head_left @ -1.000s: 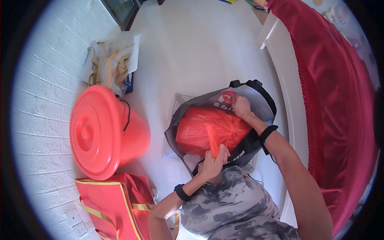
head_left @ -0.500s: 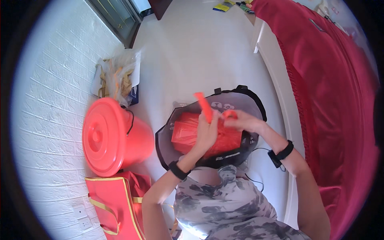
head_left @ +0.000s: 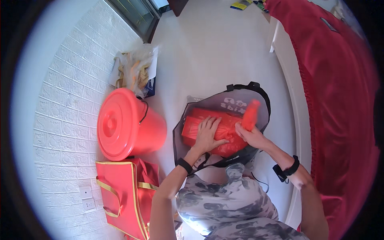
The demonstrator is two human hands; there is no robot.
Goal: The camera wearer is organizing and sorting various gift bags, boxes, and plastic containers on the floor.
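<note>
A grey open-topped bag [head_left: 216, 103] with black edging stands in front of me. Inside it lies a boxy bundle in a red plastic bag [head_left: 230, 121]. My left hand [head_left: 206, 137] rests on top of the bundle, fingers spread and laid flat on the plastic. At the bundle's right side my right hand [head_left: 252, 137] is closed around the gathered red plastic, whose loose end [head_left: 250, 115] sticks up above the fist and is slightly blurred. What the bundle contains is hidden by the plastic.
Left of the bag lies a lidded red bucket [head_left: 132, 124], with a red gold-trimmed bag [head_left: 118, 192] nearer me. Beyond the bucket is a box [head_left: 151, 86] with clear plastic and brown straps. A bed with a dark red cover [head_left: 340, 100] runs along the right.
Both hands were together over the bundle, each with a red plastic end. My left hand has let go and lies on the bundle; my right has moved right, holding the gathered plastic. The view has shifted.
</note>
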